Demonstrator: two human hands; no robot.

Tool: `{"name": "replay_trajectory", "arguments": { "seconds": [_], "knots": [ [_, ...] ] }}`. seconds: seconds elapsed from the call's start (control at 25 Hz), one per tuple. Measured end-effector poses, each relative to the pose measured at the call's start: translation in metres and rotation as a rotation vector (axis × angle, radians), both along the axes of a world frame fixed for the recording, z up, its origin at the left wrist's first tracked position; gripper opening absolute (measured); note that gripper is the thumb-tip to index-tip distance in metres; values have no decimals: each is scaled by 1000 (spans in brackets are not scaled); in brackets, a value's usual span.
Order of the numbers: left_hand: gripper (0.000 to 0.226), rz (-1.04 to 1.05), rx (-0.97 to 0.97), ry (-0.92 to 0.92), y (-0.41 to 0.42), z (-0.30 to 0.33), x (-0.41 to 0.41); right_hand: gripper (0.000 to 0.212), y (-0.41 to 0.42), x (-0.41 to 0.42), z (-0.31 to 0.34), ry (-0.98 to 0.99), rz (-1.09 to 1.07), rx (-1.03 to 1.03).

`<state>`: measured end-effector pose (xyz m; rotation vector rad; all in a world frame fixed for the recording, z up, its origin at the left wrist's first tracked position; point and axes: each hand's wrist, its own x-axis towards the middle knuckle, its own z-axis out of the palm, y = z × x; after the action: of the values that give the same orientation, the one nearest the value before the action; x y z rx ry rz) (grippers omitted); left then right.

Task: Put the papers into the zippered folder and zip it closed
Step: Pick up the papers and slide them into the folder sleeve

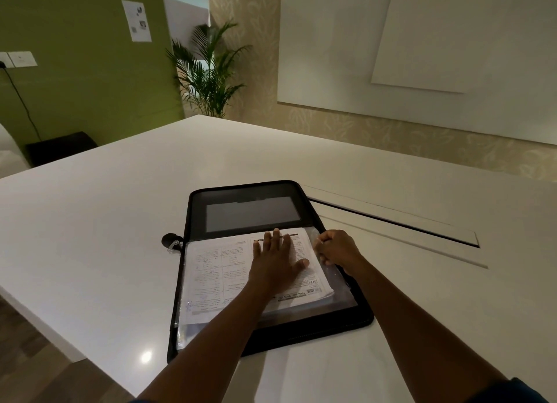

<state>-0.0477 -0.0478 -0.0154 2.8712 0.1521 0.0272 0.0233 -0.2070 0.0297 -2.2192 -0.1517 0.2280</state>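
We see an open folder point(271, 270) lying on the surface point(105, 222), near its front edge.

Its lid half lies away from us, its near half towards us; the papers point(217, 270) lie in the near half, on a clear sleeve point(337, 288). Our left hand point(275, 259) rests flat on the papers' right part; our right hand point(336, 247) grips the sleeve's edge just right of them. A zipper pull point(171, 242) lies on the surface at the folder's left side. A slot point(398, 222) runs right of the folder. Behind the surface stand a plant point(211, 71) and, right of it, a whiteboard point(422, 50).
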Motion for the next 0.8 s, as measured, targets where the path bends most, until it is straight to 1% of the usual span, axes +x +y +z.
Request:
{"name": "replay_trajectory", "arguments": {
  "seconds": [0.2,0.36,0.44,0.56,0.72,0.8],
  "knots": [
    [82,38,-1,-73,27,6,-7,13,-1,-11,-7,-208,-24,-181],
    [76,78,11,-156,69,4,-16,14,2,-26,-16,-318,-47,-252],
    [74,106,18,-165,91,4,-18,17,2,-34,-21,-366,-59,-319],
    [73,144,12,-140,125,6,-21,24,0,-48,-26,-421,-104,-399],
    [68,187,-47,-129,161,8,-28,23,4,-63,-30,-429,-176,-520],
    [67,227,-91,-125,167,13,-30,20,8,-72,-32,-420,-222,-547]
  ]
}}
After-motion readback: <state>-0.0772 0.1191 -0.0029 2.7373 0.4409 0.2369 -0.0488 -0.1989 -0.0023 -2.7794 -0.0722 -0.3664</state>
